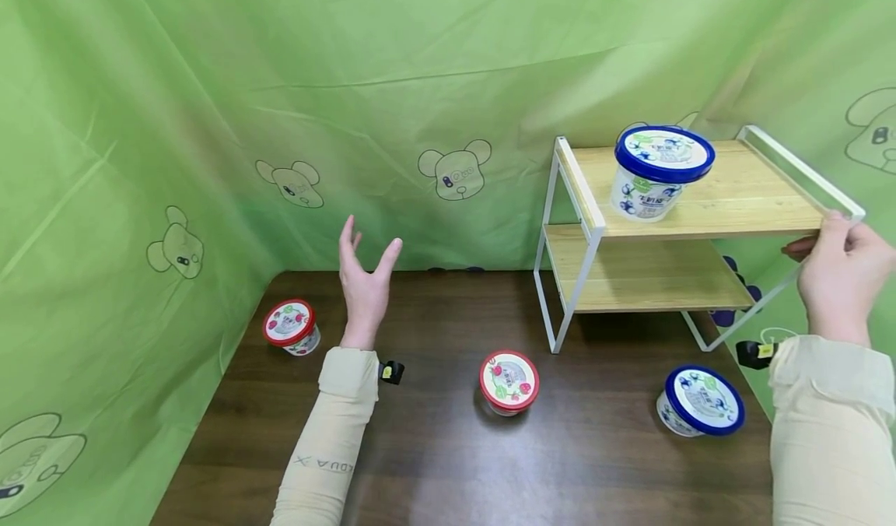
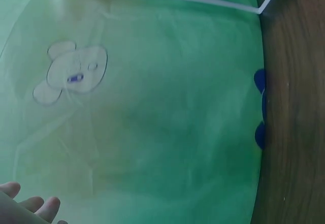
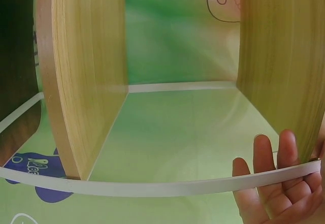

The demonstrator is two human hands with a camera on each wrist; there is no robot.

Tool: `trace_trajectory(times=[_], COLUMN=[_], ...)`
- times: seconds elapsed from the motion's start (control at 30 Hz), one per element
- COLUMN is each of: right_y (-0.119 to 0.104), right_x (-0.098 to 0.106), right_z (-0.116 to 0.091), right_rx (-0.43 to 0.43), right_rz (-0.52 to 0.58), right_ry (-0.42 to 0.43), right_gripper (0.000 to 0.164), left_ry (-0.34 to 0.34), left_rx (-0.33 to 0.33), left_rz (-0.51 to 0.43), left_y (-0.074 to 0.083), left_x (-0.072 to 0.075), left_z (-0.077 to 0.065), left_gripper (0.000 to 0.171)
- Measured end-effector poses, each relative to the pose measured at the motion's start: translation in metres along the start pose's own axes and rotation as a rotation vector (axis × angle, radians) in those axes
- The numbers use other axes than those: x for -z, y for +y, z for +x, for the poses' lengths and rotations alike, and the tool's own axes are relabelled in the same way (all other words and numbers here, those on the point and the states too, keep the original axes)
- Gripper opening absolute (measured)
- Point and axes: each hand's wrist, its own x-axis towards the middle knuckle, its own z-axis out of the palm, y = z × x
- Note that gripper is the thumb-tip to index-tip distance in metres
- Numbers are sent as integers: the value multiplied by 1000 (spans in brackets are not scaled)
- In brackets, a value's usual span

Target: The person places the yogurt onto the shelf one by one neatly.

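Observation:
My right hand [image 1: 843,277] grips the front right upper corner of a two-tier shelf rack [image 1: 756,191] with wooden boards and a white metal frame. In the right wrist view, its fingers [image 3: 263,155] curl past the white frame bar [image 3: 152,188] beside the top board. A white tub with a blue lid [image 1: 663,156] and blueberry print stands on the top board, left of centre. My left hand [image 1: 365,296] is raised over the table's left side, fingers and thumb spread, holding nothing. Only its fingertips [image 2: 48,209] show in the left wrist view.
Another blue-lidded tub [image 1: 703,401] stands on the dark wooden table [image 1: 420,448], in front of the rack. One red-lidded tub [image 1: 509,382] is near the middle, another [image 1: 290,324] at the far left. A green bear-print curtain [image 1: 385,82] hangs behind and beside the table.

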Motion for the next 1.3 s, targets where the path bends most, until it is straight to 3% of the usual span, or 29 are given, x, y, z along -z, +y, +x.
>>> trace_trajectory(times=[0.4,1.3], right_y=[-6,-2], right_x=[-3,-1], right_z=[-4,-2], right_rx=[0,-4], right_rz=[17,18], right_ry=[4,5], right_gripper=[30,31], left_ry=[107,293], left_rx=[62,169], left_rz=[22,95], left_y=[-11,-38], left_x=[39,107], left_z=[5,3], left_gripper=[85,90])
